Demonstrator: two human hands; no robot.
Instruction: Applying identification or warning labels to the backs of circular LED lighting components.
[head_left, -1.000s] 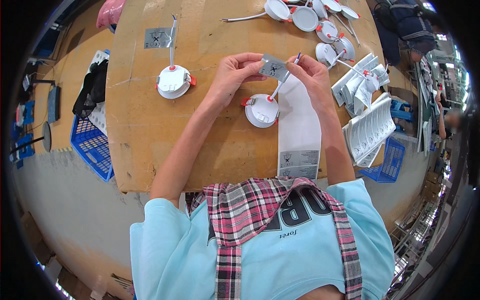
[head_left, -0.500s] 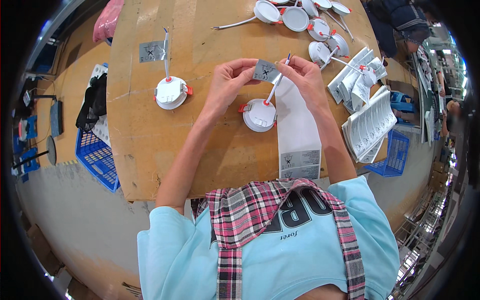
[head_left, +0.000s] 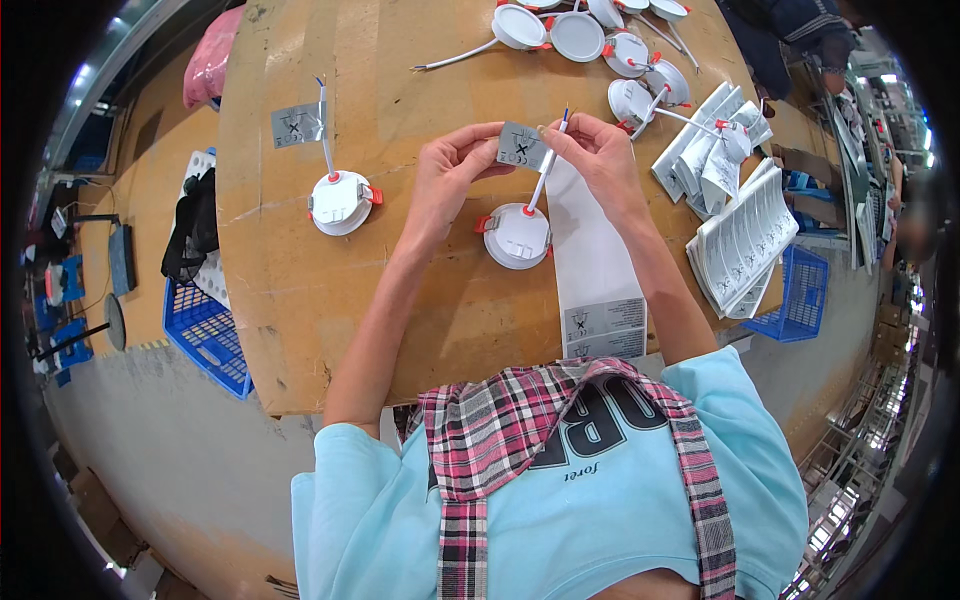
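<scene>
Bare hands at work over a scuffed worktable (head_left: 290,270): the left hand (head_left: 455,175) pinches a silver label (head_left: 519,148) by its left edge, while the right hand (head_left: 592,160) closes on the white cable (head_left: 540,187) of a round downlight (head_left: 517,240). An uneven pull could crease the label or stick it askew. A label strip (head_left: 590,245) runs beneath the right hand; clustered downlights (head_left: 577,38) and folded label sheets (head_left: 742,240) crowd the far and right sides.

Scuffed brown bench (head_left: 300,330), left lamp (head_left: 340,206), middle lamp (head_left: 518,240) just beside a label strip (head_left: 587,250), more lamps (head_left: 577,37) clustered toward the far side, label stacks (head_left: 745,240) over at right
</scene>
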